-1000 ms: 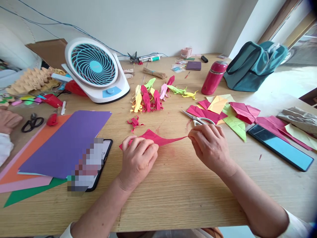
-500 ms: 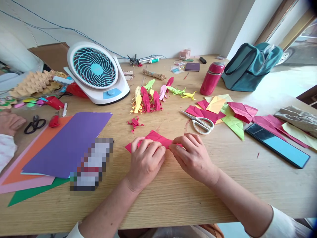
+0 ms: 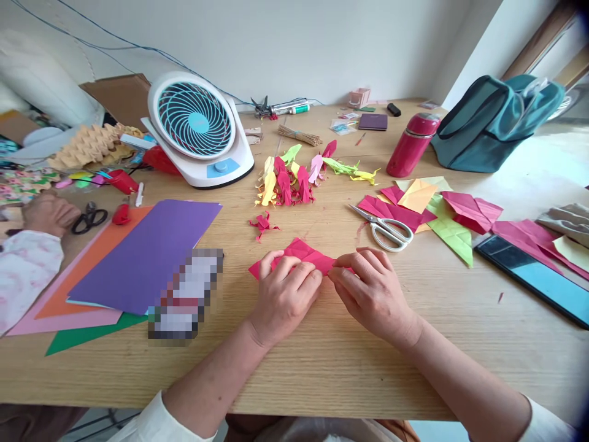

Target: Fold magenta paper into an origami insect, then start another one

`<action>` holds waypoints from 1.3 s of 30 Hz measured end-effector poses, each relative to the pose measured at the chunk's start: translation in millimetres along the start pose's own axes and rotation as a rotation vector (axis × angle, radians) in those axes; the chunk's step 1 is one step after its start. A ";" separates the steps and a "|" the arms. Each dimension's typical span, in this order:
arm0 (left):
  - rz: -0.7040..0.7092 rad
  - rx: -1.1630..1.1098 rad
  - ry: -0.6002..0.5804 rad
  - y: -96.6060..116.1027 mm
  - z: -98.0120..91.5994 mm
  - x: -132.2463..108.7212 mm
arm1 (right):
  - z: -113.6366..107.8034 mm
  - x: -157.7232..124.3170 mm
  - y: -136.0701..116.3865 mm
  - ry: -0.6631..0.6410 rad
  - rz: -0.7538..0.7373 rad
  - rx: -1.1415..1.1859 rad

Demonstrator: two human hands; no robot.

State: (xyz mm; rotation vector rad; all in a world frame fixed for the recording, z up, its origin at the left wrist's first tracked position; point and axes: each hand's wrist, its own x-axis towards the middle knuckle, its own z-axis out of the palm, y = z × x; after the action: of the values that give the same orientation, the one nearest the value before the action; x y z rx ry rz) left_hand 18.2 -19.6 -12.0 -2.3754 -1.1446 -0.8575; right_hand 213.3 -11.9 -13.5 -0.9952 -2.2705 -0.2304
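Magenta folded paper (image 3: 304, 253) lies on the wooden table (image 3: 322, 368), to the left of the white scissors (image 3: 389, 230) and a little nearer to the person. Both hands are on it. The left hand (image 3: 285, 298) is closed narrow, with its fingertips pinching the near edge of the paper. The right hand (image 3: 375, 294) is also closed narrow and pinches the right end of the paper, so the two hands almost touch.

One second ago it was different. The right hand was just below the scissors handles and was drawing a long thin tip of the paper out toward them, with the hands well apart. Half a second ago that hand had come back to the left, and since then it has hardly moved. The long tip does not show now; I cannot tell if it is folded under or hidden by the fingers. My judgement is that the pulling is finished and the fingers are now pressing a fold in the middle of the piece.

A small red figure (image 3: 262, 224) stands further left of the scissors, apart from the hands.
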 end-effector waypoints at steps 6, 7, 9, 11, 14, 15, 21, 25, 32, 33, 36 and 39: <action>-0.001 -0.009 0.029 -9.1 -2.1 -1.2 | -1.4 -1.0 5.7 0.015 0.006 -0.009; 0.002 -0.011 0.028 -10.5 -2.3 -1.2 | -1.5 -1.4 6.6 0.012 0.007 -0.009; 0.000 -0.009 0.023 -13.5 -2.8 -1.1 | -2.1 -2.3 9.3 0.015 0.016 -0.013; -0.013 0.002 0.027 -17.3 -3.3 -0.8 | -3.5 -3.6 13.3 0.026 0.035 -0.024; -0.033 0.011 0.030 -23.5 -4.2 -0.1 | -6.5 -5.7 20.5 0.036 0.067 -0.045; -0.038 0.012 0.027 -25.4 -4.5 0.1 | -7.4 -6.3 22.8 0.035 0.075 -0.048; -0.069 0.021 0.002 -33.8 -6.0 0.9 | -7.9 -9.4 33.2 0.059 0.087 -0.036; -0.081 0.014 -0.005 -38.3 -5.9 0.4 | -6.8 -9.7 37.1 0.067 0.084 -0.029; -0.080 0.018 0.020 -42.1 -5.4 -0.9 | -6.4 -9.0 38.6 0.091 0.092 -0.024; -0.075 0.018 0.022 -42.5 -5.3 -1.1 | -6.3 -9.1 38.2 0.091 0.092 -0.019; -0.082 0.021 0.030 -44.4 -4.8 -2.1 | -5.8 -9.2 36.6 0.089 0.088 -0.012; -0.150 -0.009 0.046 -46.2 -4.0 -3.5 | -5.4 -9.1 35.6 0.096 0.092 -0.025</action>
State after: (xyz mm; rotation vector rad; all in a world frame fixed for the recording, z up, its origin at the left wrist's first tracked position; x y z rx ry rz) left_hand -21.6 4.0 -8.5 -2.2876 -1.3165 -0.9627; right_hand 245.8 5.4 -18.2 -1.0758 -2.1347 -0.2618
